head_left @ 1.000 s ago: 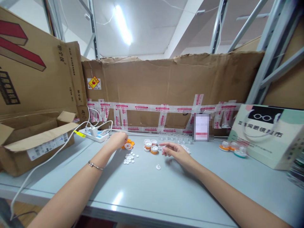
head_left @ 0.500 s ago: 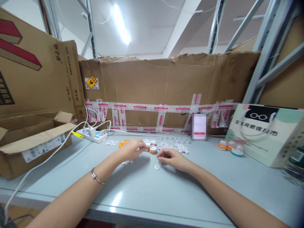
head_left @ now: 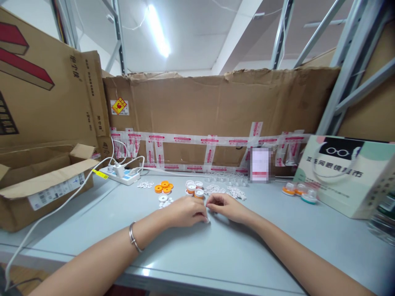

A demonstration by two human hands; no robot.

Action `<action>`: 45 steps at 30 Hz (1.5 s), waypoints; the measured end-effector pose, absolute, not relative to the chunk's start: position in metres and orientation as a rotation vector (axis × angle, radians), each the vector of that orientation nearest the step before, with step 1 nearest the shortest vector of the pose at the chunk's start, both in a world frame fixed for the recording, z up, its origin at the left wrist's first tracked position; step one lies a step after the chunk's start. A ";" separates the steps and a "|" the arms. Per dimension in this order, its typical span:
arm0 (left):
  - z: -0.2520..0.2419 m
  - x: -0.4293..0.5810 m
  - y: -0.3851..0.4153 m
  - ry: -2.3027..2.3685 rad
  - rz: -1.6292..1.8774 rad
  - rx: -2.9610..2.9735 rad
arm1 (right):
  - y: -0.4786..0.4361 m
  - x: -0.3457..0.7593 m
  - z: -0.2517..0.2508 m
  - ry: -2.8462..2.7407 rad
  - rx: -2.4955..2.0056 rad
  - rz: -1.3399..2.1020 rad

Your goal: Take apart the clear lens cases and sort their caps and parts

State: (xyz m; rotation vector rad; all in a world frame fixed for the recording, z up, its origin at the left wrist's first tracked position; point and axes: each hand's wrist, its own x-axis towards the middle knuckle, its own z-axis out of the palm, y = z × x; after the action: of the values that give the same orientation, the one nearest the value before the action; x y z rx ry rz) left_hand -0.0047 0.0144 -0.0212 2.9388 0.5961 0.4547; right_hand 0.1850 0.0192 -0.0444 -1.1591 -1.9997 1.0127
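Note:
My left hand [head_left: 189, 211], a metal bangle on its wrist, is closed over a small white plastic disc [head_left: 208, 220] near the middle of the table; the fingertips mostly hide it. Close by on the right, my right hand [head_left: 225, 205] has its thumb and fingers curled together, and whatever is between them is hidden. Just behind the hands stand white-topped orange caps [head_left: 191, 187]. A white ring [head_left: 163, 198] lies among small white pieces to the left. Behind it sits a cluster of orange rings [head_left: 164, 187].
Loose white parts [head_left: 236, 192] and a row of clear plastic domes [head_left: 226, 179] lie toward the back. A power strip [head_left: 123, 176] and an open carton [head_left: 46, 185] are at left. Assembled domed pieces [head_left: 299, 191] and a paper bag [head_left: 345, 176] stand at right.
My left hand has moved right and nearer, from the white-topped caps to the small white disc, closing on it. The orange rings are uncovered. My right hand has barely moved.

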 end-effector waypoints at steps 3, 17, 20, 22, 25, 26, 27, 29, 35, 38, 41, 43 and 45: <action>-0.013 -0.017 0.026 0.883 0.516 2.969 | 0.018 0.187 -0.042 -1.983 -1.204 0.991; 0.021 -0.146 0.088 2.248 -0.089 2.116 | 0.053 0.317 -0.026 -1.324 -2.051 -0.276; 0.015 -0.158 0.094 2.218 -0.142 2.047 | 0.057 0.356 -0.044 -1.090 -2.305 -0.259; 0.011 -0.161 0.096 2.194 -0.147 2.011 | 0.059 0.367 -0.057 -1.051 -2.389 -0.219; 0.006 -0.162 0.098 2.169 -0.135 1.983 | 0.062 0.367 -0.067 -1.146 -2.423 -0.262; 0.006 -0.161 0.098 2.161 -0.134 1.985 | 0.062 0.366 -0.068 -1.183 -2.433 -0.290; 0.005 -0.160 0.097 2.153 -0.133 1.991 | 0.061 0.365 -0.067 -1.213 -2.443 -0.319; 0.005 -0.158 0.097 2.136 -0.131 2.013 | 0.059 0.363 -0.062 -1.263 -2.445 -0.365; 0.007 -0.151 0.095 2.100 -0.087 2.144 | 0.057 0.364 -0.055 -1.296 -2.326 -0.331; 0.007 -0.149 0.094 2.096 -0.060 2.206 | 0.060 0.364 -0.057 -1.257 -2.270 -0.288; 0.008 -0.148 0.094 2.131 -0.022 2.240 | 0.063 0.363 -0.058 -1.238 -2.231 -0.262; 0.011 -0.147 0.092 2.170 0.028 2.259 | 0.064 0.362 -0.057 -1.243 -2.220 -0.252; 0.014 -0.146 0.090 2.225 0.109 2.270 | 0.065 0.362 -0.057 -1.251 -2.224 -0.247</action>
State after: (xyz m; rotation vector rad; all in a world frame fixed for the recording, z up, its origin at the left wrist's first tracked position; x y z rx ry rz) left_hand -0.1459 0.0899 0.0143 2.2698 2.2253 0.1091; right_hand 0.3616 0.0648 -0.0567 -2.2241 -1.2510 -0.2467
